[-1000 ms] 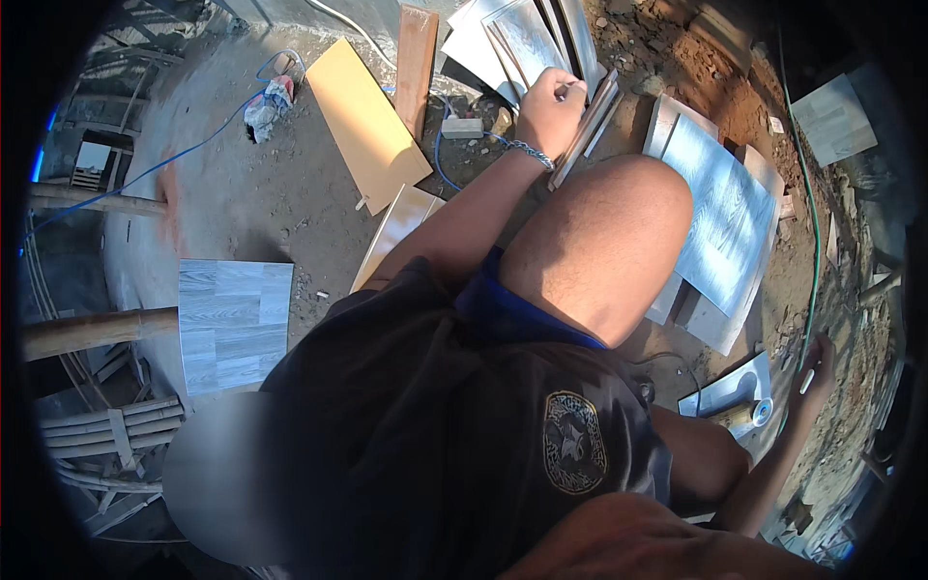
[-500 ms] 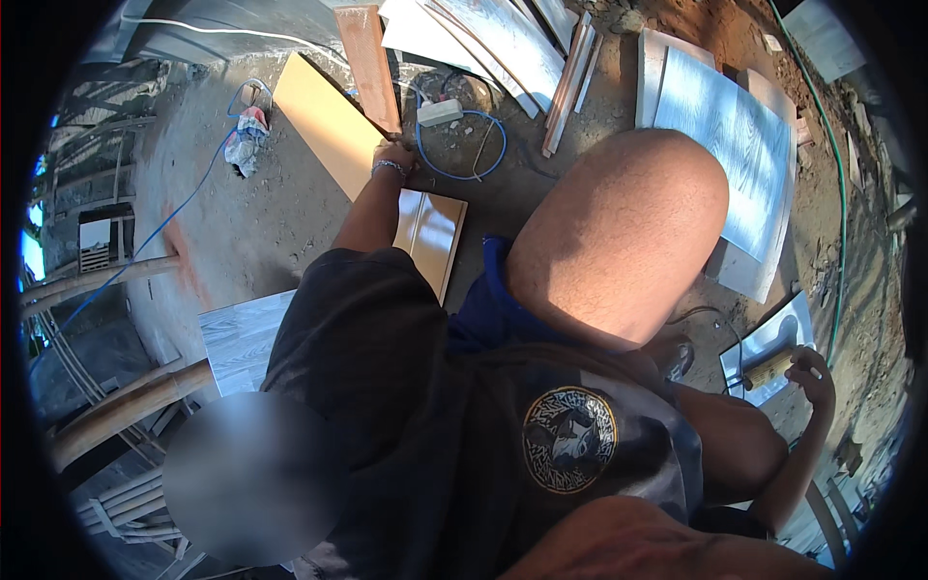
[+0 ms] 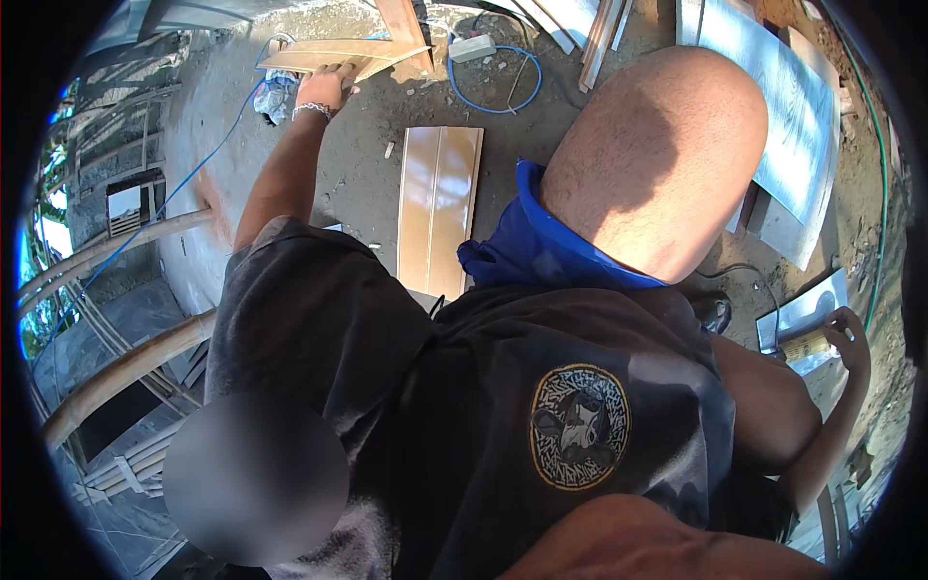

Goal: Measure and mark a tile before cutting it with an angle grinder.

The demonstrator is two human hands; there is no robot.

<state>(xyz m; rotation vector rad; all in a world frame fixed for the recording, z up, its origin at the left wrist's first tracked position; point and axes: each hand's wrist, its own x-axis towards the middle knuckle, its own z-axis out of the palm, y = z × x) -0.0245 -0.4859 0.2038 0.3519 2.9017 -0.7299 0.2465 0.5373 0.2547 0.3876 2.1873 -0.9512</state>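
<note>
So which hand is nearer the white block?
Left. The left hand, on the upper tan panel, is left of the white block; the right hand, holding a white stick, is much farther, to its lower right past the knee.

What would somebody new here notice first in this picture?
Probably the big, partly sunlit knee, upper right of centre, then the round emblem on the dark shirt below it. At upper left, the left hand touches a tan panel; at far right, the right hand holds a small white stick.
</note>
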